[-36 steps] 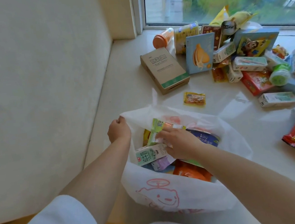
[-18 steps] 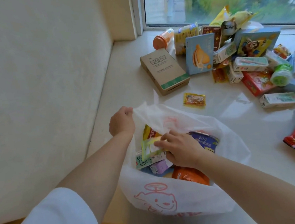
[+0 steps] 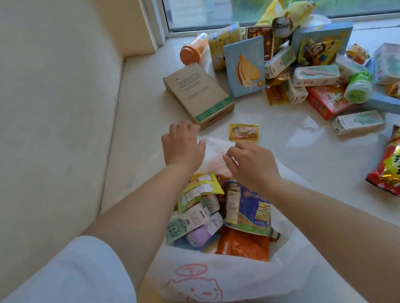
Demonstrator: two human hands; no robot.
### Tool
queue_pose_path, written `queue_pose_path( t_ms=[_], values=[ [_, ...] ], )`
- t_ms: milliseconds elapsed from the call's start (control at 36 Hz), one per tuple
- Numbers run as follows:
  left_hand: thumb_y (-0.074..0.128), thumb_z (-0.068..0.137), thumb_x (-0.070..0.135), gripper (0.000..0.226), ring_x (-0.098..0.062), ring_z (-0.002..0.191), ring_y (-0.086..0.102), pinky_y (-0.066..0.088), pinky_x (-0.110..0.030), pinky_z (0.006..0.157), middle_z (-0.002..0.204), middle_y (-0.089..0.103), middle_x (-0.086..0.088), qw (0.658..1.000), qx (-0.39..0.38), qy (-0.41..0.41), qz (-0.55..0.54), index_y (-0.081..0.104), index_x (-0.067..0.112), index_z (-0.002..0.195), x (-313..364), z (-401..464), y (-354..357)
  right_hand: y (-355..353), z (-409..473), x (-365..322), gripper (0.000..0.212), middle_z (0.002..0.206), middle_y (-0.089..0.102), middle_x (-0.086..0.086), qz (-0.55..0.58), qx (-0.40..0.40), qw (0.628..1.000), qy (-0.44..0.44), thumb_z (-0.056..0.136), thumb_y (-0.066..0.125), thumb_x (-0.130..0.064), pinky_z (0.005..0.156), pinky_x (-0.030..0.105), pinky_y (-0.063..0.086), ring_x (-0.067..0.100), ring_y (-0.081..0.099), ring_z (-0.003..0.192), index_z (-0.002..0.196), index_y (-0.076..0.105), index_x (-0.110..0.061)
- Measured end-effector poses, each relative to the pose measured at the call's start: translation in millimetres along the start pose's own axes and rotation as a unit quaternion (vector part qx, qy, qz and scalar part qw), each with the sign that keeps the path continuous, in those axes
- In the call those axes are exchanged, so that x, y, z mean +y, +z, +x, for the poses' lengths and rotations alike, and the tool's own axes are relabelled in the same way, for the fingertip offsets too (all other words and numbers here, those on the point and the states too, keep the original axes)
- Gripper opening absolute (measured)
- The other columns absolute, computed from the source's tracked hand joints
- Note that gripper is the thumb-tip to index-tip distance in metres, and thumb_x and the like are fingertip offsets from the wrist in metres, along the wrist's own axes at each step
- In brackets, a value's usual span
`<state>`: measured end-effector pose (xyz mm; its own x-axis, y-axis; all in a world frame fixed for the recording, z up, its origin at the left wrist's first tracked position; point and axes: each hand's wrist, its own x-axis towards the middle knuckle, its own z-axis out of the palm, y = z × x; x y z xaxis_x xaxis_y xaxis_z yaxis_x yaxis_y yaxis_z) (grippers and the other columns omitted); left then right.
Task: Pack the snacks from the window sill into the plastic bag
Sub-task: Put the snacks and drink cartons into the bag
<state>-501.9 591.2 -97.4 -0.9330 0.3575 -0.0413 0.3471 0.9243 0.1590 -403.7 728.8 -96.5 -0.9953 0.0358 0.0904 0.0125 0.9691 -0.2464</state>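
The plastic bag (image 3: 216,284) stands at 6 o'clock on the window sill (image 3: 320,162), already half full. The left hand (image 3: 183,145) grips the far rim, and the fingers (image 3: 230,160) of the right hand (image 3: 253,165) pinch it too, probably to keep the mouth wide. Most snacks (image 3: 308,64) wait at 1 o'clock; a small packet (image 3: 243,131) lies just beyond the hands.

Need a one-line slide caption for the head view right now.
Both hands, left hand and right hand, at the far rim of the half-filled plastic bag; snack pile waits on the window sill.
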Motion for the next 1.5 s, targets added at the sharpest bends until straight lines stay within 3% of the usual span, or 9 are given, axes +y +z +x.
queue_pose_path(
  t_ms=[111, 250, 472, 639, 806, 1028, 1167, 1333, 1500],
  values=[
    [0.042, 0.097, 0.033, 0.041, -0.023, 0.124, 0.042, 0.038, -0.039, 0.095, 0.137, 0.045, 0.0, 0.993, -0.068, 0.048, -0.081, 0.042, 0.027, 0.137, 45.9, 34.1, 16.1, -14.4, 10.6, 46.0, 0.025, 0.103, 0.062, 0.006, 0.026, 0.022, 0.996, 0.078, 0.094, 0.049, -0.025, 0.067, 0.034, 0.047, 0.026, 0.057, 0.094, 0.098, 0.068, -0.009],
    [0.041, 0.096, 0.022, 0.047, -0.025, 0.129, 0.04, 0.04, -0.04, 0.092, 0.142, 0.041, -0.001, 0.971, -0.214, 0.11, -0.014, 0.035, 0.029, 0.142, 92.7, 78.8, 51.5, -22.5, 17.0, 113.7, 0.025, 0.103, 0.06, 0.004, 0.016, -0.019, 0.99, 0.142, 0.093, 0.047, -0.025, 0.075, 0.033, 0.045, 0.023, 0.054, 0.1, 0.101, 0.068, -0.013],
    [0.051, 0.092, 0.005, 0.073, -0.025, 0.144, 0.016, 0.029, -0.044, 0.108, 0.158, 0.013, 0.0, 0.965, -0.226, 0.121, 0.05, 0.017, 0.033, 0.15, 121.4, 123.0, 104.3, -5.7, 29.3, 197.5, 0.026, 0.107, 0.058, 0.001, 0.011, -0.109, 0.967, 0.231, 0.093, 0.044, -0.023, 0.075, 0.03, 0.043, 0.021, 0.053, 0.101, 0.103, 0.067, -0.017],
    [0.059, 0.091, 0.024, 0.053, -0.032, 0.121, 0.043, 0.041, -0.043, 0.097, 0.133, 0.041, -0.011, 0.958, -0.275, 0.081, 0.006, 0.037, 0.016, 0.138, 123.7, 136.5, 133.5, 14.2, 51.8, 238.0, 0.027, 0.109, 0.057, 0.003, 0.037, -0.159, 0.958, 0.236, 0.093, 0.043, -0.023, 0.082, 0.034, 0.046, 0.022, 0.053, 0.102, 0.105, 0.066, -0.016],
    [0.046, 0.097, 0.033, 0.029, -0.032, 0.11, 0.051, 0.04, -0.035, 0.08, 0.117, 0.052, -0.013, 0.966, -0.244, 0.065, 0.051, 0.056, 0.01, 0.113, 150.7, 159.2, 137.5, 22.0, 82.5, 271.7, 0.03, 0.116, 0.054, 0.006, 0.029, -0.15, 0.961, 0.228, 0.093, 0.042, -0.023, 0.084, 0.035, 0.041, 0.023, 0.046, 0.111, 0.115, 0.061, -0.016],
    [0.041, 0.097, 0.045, 0.046, -0.028, 0.124, 0.036, 0.035, -0.042, 0.099, 0.131, 0.039, -0.01, 0.99, -0.116, 0.026, -0.079, 0.054, 0.008, 0.12, 202.5, 213.7, 126.0, 11.0, 122.8, 305.2, 0.046, 0.132, 0.039, 0.014, -0.039, -0.011, 0.976, 0.215, 0.083, 0.054, -0.015, 0.098, 0.043, 0.033, 0.034, 0.035, 0.121, 0.128, 0.048, -0.011],
    [0.04, 0.098, 0.045, 0.044, -0.025, 0.117, 0.043, 0.039, -0.04, 0.098, 0.128, 0.041, -0.008, 0.983, -0.054, 0.013, -0.173, 0.053, 0.007, 0.118, 231.1, 240.6, 122.4, 6.6, 141.0, 327.2, 0.068, 0.145, 0.024, 0.009, -0.056, -0.036, 0.977, 0.201, 0.078, 0.059, -0.018, 0.111, 0.042, 0.021, 0.032, 0.022, 0.134, 0.14, 0.032, -0.019],
    [0.044, 0.097, 0.042, 0.04, -0.028, 0.117, 0.048, 0.041, -0.037, 0.089, 0.13, 0.046, -0.007, 0.977, -0.079, -0.006, -0.197, 0.046, 0.015, 0.127, 251.3, 253.3, 126.5, 7.7, 165.8, 356.3, 0.088, 0.151, 0.022, 0.007, -0.099, -0.118, 0.976, 0.157, 0.078, 0.061, -0.034, 0.118, 0.043, 0.009, 0.03, 0.017, 0.14, 0.15, 0.011, -0.022],
    [0.044, 0.097, 0.043, 0.053, -0.029, 0.128, 0.04, 0.038, -0.036, 0.099, 0.142, 0.037, -0.01, 0.969, -0.105, -0.058, -0.217, 0.033, 0.023, 0.145, 268.9, 262.8, 128.5, 9.3, 170.0, 361.1, 0.063, 0.132, 0.043, 0.011, -0.136, -0.094, 0.97, 0.18, 0.079, 0.063, -0.029, 0.102, 0.044, 0.031, 0.032, 0.037, 0.122, 0.134, 0.037, -0.015]
  ],
)
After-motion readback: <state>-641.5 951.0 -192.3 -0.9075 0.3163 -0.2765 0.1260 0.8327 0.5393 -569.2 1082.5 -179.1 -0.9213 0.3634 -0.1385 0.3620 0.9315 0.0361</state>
